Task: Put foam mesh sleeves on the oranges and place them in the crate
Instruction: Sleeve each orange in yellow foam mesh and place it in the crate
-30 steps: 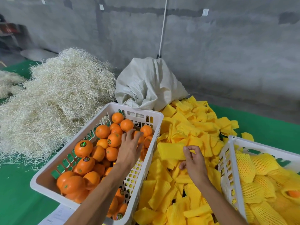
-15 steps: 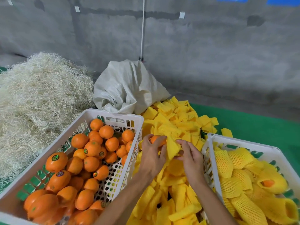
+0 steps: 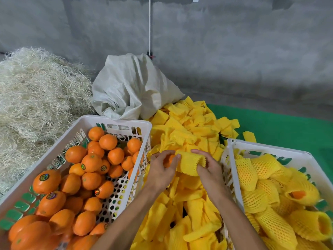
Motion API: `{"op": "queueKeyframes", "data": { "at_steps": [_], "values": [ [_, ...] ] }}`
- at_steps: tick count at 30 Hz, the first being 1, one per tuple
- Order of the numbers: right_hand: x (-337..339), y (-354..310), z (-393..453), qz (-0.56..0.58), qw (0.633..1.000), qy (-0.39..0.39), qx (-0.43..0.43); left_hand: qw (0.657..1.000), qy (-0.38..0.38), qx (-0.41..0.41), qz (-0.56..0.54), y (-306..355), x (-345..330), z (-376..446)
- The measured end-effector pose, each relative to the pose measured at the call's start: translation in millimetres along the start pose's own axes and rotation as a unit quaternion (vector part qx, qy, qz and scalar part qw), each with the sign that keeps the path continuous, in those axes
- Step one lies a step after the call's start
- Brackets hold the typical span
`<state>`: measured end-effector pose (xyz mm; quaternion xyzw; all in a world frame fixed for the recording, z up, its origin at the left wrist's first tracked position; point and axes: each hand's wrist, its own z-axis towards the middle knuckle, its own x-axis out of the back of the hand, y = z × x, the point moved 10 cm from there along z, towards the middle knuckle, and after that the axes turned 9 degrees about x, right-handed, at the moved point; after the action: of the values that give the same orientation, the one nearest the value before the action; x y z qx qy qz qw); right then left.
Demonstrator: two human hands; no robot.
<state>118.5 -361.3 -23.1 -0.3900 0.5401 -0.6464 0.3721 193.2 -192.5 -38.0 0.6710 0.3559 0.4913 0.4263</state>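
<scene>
Right now an orange (image 3: pixel 169 160) sits in the curled fingers of the left hand (image 3: pixel 160 171), only a sliver of its skin showing between them, held above the loose heap of flat yellow foam sleeves (image 3: pixel 183 127) that lies between two white crates. Touching it on the right is a foam mesh sleeve (image 3: pixel 191 162), stretched open into a tube; the left fingertips pinch its near rim while the right hand (image 3: pixel 209 171) grips its other end with fingers curled round the foam. Just left of the hands stands the white crate of bare oranges (image 3: pixel 111 121), many with round stickers, piled high toward its near end. Just right of the hands, the second white crate (image 3: pixel 232 168) holds oranges already wrapped in yellow mesh (image 3: pixel 259 199), one showing orange skin through its open end. Both crates and the sleeve heap rest on a green-covered table (image 3: pixel 284 127). Beyond the heap, toward the table's far edge, slumps a pale woven sack (image 3: pixel 131 87), and at the far left corner spreads a big mound of straw-coloured wood wool (image 3: pixel 36 98). Behind everything rises a grey concrete wall (image 3: pixel 234 47).
</scene>
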Motion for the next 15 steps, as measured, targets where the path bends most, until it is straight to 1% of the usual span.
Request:
{"op": "queueKeyframes", "data": {
  "at_steps": [2, 4, 6, 8, 9, 11, 13, 15],
  "values": [
    [-6, 8, -1, -0.017, 0.999, -0.029, -0.027, 1.0, -0.001, -0.023, 0.01, 7, -4, -4],
    [-9, 15, -2, -0.004, 0.998, -0.043, -0.042, 0.999, -0.002, -0.042, 0.012, 11, -4, -6],
    [-9, 21, -2, 0.008, 0.997, -0.045, -0.056, 0.999, 0.001, -0.052, -0.01, 13, -1, -5],
    [-9, 26, -2, 0.016, 0.996, -0.046, -0.071, 0.998, 0.003, -0.042, -0.042, 12, 2, -3],
    [-7, 28, -2, 0.015, 0.996, -0.035, -0.077, 0.997, 0.002, -0.026, -0.069, 10, 2, -2],
    [6, 28, -2, -0.008, 0.997, 0.013, -0.076, 0.991, -0.006, 0.005, -0.13, 7, 2, -3],
    [18, 29, 0, -0.07, 0.994, 0.053, -0.069, 0.986, -0.026, 0.027, -0.16, 8, 0, -7],
    [27, 29, 1, -0.149, 0.984, 0.073, -0.065, 0.981, -0.07, 0.035, -0.178, 14, -7, -13]
  ]
}}
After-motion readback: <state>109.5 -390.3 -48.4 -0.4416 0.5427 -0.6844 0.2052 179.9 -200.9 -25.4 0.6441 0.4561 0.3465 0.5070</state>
